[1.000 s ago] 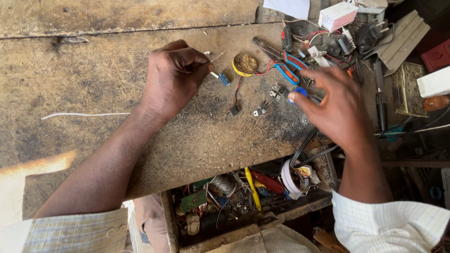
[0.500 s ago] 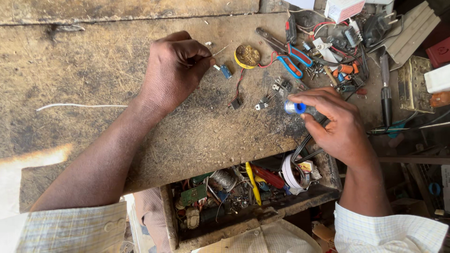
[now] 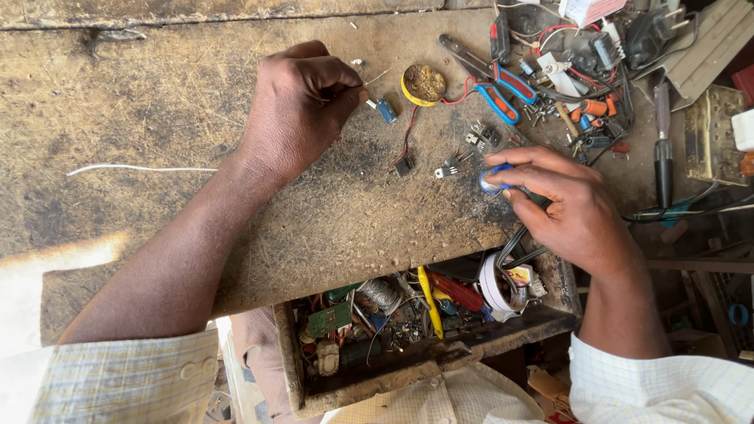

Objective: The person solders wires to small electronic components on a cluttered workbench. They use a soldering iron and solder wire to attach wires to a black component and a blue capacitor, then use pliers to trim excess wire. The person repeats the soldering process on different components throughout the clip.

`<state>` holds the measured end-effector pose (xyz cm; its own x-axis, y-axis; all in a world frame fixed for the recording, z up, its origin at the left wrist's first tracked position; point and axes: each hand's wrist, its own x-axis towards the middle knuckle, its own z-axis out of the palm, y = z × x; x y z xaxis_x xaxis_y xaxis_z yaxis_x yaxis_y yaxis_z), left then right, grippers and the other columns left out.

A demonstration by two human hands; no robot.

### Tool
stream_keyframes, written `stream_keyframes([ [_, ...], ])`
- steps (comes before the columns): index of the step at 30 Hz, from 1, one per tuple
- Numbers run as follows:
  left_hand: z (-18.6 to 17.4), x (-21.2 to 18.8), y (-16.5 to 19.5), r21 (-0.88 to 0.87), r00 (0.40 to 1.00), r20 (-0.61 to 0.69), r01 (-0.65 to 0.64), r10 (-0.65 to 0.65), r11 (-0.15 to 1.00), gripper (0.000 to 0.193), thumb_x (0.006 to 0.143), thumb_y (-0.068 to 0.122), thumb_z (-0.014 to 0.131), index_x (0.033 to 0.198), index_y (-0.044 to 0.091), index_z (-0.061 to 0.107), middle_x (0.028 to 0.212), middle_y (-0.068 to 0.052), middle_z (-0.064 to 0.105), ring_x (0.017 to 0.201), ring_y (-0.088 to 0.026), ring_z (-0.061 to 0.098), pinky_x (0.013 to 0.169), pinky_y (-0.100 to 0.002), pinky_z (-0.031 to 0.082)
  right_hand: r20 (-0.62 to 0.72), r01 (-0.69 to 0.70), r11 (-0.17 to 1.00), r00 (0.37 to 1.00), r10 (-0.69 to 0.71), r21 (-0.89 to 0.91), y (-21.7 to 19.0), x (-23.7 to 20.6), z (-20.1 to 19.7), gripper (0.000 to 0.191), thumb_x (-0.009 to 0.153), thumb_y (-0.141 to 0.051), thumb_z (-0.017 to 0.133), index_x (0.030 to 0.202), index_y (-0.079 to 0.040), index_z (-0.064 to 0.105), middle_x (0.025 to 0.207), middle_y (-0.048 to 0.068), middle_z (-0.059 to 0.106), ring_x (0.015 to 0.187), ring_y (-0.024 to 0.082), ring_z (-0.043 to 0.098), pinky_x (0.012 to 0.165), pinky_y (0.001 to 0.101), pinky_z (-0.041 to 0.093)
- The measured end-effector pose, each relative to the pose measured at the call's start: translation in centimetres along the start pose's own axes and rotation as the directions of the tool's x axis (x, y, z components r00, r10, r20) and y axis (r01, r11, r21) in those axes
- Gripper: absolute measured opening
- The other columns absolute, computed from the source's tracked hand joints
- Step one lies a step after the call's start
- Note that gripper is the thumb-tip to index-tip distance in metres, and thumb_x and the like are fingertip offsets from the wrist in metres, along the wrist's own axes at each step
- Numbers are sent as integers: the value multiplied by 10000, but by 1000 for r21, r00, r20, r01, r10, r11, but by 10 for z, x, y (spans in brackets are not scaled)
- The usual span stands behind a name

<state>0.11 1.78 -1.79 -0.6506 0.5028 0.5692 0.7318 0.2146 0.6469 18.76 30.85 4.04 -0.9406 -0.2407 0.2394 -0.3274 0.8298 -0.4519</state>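
**Two hands busy, nothing joined yet**

Two hands in view, both mine. Left hand, upper centre of the frame, is curled tight on the wooden workbench, fingertips pinched on the thin wire lead of a small blue capacitor lying just right of the knuckles. Right hand, right of centre, has its fingers closed around a small blue-tipped tool with a dark cord running under the palm; I can't tell exactly what tool it is.

Progress, as I judge it: early. Component is picked out and held down, tool is in hand, but tool tip and capacitor sit well apart, with loose black parts on the bench between them. No contact, no joint visible.

Round yellow tin of paste sits just right of the capacitor, blue-handled pliers beyond it. Open drawer of scrap parts at bottom centre. Loose white wire at left, untouched.
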Motion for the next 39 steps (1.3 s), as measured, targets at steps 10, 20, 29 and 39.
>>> stream_keyframes([
  [10, -2, 1, 1, 7, 999, 29, 37, -37, 999, 80, 950, 22, 830, 913, 7, 762, 888, -72, 697, 752, -135, 729, 647, -264, 629, 31, 101, 995, 994, -101, 7, 14, 40, 28, 270, 885, 152, 660, 1016, -48, 784, 1233, 91, 767, 928, 174, 769, 561, 238, 580],
  [20, 0, 1, -4, 31, 999, 33, 37, -38, 999, 84, 940, 33, 829, 892, 14, 763, 871, -76, 708, 718, -126, 725, 621, -257, 632, 24, 233, 966, 973, -232, -110, 2, 55, 29, 336, 831, 1, 707, 1157, -76, 710, 1564, 133, 538, 1525, 332, 428, 1300, 565, 348],
  [29, -1, 3, -3, 48, 999, 38, 17, -19, 999, 85, 961, 50, 820, 908, 18, 761, 893, -81, 711, 766, -133, 751, 660, -244, 650, 205, 189, 863, 973, -102, -468, -17, 53, 33, 369, 809, -315, 857, 1141, -165, 795, 1699, 177, 286, 1568, 439, 132, 1236, 702, 28],
  [39, 1, 1, -5, 64, 999, 35, 20, -22, 998, 72, 949, 39, 820, 900, 16, 772, 879, -94, 716, 725, -142, 743, 619, -248, 650, 60, 262, 896, 964, -258, -360, -21, 1, 42, 195, 893, -183, 814, 1077, -126, 789, 1524, 79, 575, 1515, 356, 369, 1277, 717, 141],
])
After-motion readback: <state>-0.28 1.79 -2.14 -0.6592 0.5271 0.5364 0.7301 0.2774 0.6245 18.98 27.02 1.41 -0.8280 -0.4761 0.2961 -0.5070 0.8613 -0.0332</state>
